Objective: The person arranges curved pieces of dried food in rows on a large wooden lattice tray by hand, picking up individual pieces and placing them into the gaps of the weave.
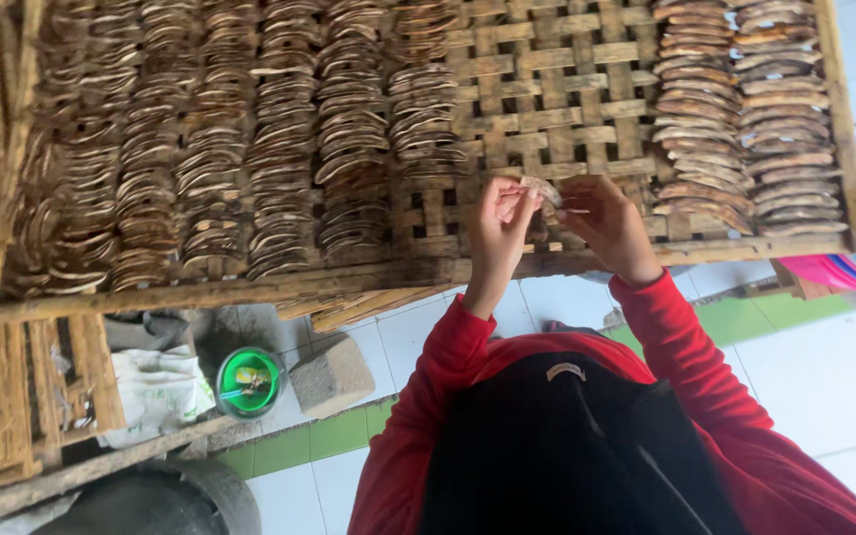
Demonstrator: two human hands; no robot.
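So the biggest thing here is a woven bamboo drying rack point(547, 89), flat strips crossed in an open lattice with a rough pole frame. Most of it is covered in tight rows of thin, curved brown slices point(250, 149), overlapping like roof tiles, dry and a bit curled at the edges. Another two rows of slices point(745, 119) sit at the other end, with a bare patch of lattice between.

Below the rack there's a white tiled floor point(824, 376) with a green strip, a rough grey stone block point(331, 374), a crumpled white sack point(156, 391) and a small round green container point(249, 382).

The person wears red sleeves. Over the rack's near edge, both hands meet on one pale, thin slice point(543, 190): the left hand point(499, 226) pinches one end with fingertips pressed together, the right hand point(608, 223) pinches the other end. The slice is held just above the bare lattice, between the two batches.
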